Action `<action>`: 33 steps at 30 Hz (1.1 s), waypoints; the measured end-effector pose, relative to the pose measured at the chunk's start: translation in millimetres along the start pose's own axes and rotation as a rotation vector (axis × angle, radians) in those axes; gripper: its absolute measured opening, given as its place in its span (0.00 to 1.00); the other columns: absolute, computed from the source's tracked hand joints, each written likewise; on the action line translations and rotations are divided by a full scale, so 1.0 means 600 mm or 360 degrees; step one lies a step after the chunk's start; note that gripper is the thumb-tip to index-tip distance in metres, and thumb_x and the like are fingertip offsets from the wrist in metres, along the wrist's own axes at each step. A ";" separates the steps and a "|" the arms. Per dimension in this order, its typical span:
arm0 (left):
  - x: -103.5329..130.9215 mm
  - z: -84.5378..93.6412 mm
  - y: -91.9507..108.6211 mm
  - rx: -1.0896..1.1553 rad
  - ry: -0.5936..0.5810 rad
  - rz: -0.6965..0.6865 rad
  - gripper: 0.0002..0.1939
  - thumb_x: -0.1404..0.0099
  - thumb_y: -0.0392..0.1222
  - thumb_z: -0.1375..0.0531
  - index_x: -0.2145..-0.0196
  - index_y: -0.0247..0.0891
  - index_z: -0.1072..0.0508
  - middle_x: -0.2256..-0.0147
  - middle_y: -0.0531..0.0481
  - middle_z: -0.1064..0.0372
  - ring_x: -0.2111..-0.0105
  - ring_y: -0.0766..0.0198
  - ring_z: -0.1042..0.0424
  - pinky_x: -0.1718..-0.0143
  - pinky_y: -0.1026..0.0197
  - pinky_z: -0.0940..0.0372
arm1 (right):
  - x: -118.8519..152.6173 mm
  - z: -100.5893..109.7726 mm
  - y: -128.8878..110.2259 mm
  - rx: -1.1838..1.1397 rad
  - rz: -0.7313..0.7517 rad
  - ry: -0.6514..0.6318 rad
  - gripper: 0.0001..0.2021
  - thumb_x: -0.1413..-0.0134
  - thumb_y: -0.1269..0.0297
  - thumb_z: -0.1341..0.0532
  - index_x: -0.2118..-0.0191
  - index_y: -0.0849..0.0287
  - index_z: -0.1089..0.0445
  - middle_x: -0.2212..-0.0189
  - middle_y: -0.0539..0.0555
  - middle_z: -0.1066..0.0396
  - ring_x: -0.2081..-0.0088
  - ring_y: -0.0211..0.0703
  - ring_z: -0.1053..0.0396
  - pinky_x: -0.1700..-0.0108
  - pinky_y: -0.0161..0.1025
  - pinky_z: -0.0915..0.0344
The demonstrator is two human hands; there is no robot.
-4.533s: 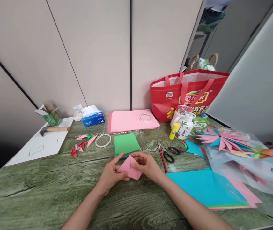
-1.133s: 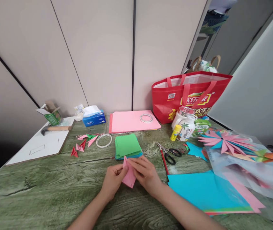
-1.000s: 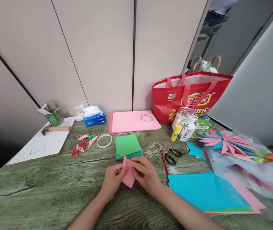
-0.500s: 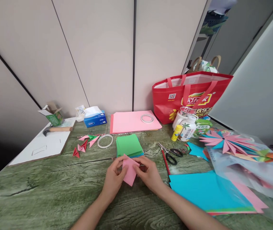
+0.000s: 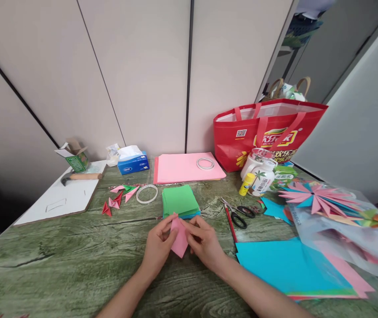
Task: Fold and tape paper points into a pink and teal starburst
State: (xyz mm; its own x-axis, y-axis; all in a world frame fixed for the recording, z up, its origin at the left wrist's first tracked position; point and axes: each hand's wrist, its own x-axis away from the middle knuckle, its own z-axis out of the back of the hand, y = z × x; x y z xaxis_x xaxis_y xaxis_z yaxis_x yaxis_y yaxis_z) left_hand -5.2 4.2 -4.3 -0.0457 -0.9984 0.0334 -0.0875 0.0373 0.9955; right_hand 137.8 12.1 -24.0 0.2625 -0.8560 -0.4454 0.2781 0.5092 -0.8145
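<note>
A small pink sheet of paper (image 5: 179,243) is held just above the table, with one corner pointing toward me. My left hand (image 5: 158,245) pinches its left side between thumb and fingers. On the opposite side my right hand (image 5: 205,243) grips the paper's right edge, fingers bent over its upper part; the fold there is partly hidden. Directly behind the hands lies a stack of green paper squares (image 5: 179,199) with blue sheets under it. Folded pink, red and green paper pieces (image 5: 118,199) rest to the left, beside a white tape roll (image 5: 147,194).
Scissors (image 5: 238,214) and a red pencil (image 5: 231,226) lie right of the hands, behind blue sheets (image 5: 288,263). Farther back are a glue stick (image 5: 247,184), a white jar (image 5: 262,176), a red bag (image 5: 232,150), pink sheets (image 5: 182,168), a tissue box (image 5: 133,164) and a hammer (image 5: 83,176).
My right fingers have moved up and inward over the pink paper, and its right corner is now folded in, so it looks narrower. My left hand keeps its pinch.
</note>
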 end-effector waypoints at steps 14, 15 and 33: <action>-0.004 0.004 0.005 0.0071 0.0001 0.0113 0.40 0.50 0.45 0.38 0.43 0.34 0.50 0.66 0.43 0.26 0.65 0.58 0.28 0.63 0.59 0.34 | -0.002 0.016 -0.010 0.0501 0.0133 -0.0513 0.24 0.45 0.69 0.51 0.42 0.58 0.52 0.67 0.55 0.44 0.68 0.39 0.39 0.66 0.37 0.36; -0.004 0.005 0.006 0.0084 -0.0007 0.0122 0.40 0.50 0.46 0.38 0.43 0.34 0.50 0.66 0.43 0.26 0.65 0.58 0.28 0.63 0.59 0.34 | -0.003 0.017 -0.014 0.0538 0.0127 -0.0550 0.25 0.45 0.67 0.51 0.41 0.58 0.53 0.66 0.55 0.43 0.68 0.40 0.39 0.66 0.38 0.36; 0.007 -0.010 0.024 0.0072 -0.0139 0.0110 0.43 0.52 0.38 0.37 0.43 0.42 0.58 0.67 0.52 0.32 0.80 0.72 0.32 0.79 0.70 0.39 | -0.024 0.022 -0.009 -0.0623 -0.0612 -0.0143 0.14 0.51 0.55 0.44 0.63 0.58 0.29 0.73 0.52 0.33 0.74 0.37 0.38 0.74 0.34 0.40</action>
State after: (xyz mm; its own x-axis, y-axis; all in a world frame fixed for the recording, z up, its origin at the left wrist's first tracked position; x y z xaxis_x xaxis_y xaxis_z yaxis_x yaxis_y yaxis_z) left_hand -1.0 0.2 10.7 -0.1394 -0.9859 0.0920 -0.1257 0.1098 0.9860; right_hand 144.9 22.9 -8.6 0.2925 -0.9537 -0.0694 0.0096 0.0755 -0.9971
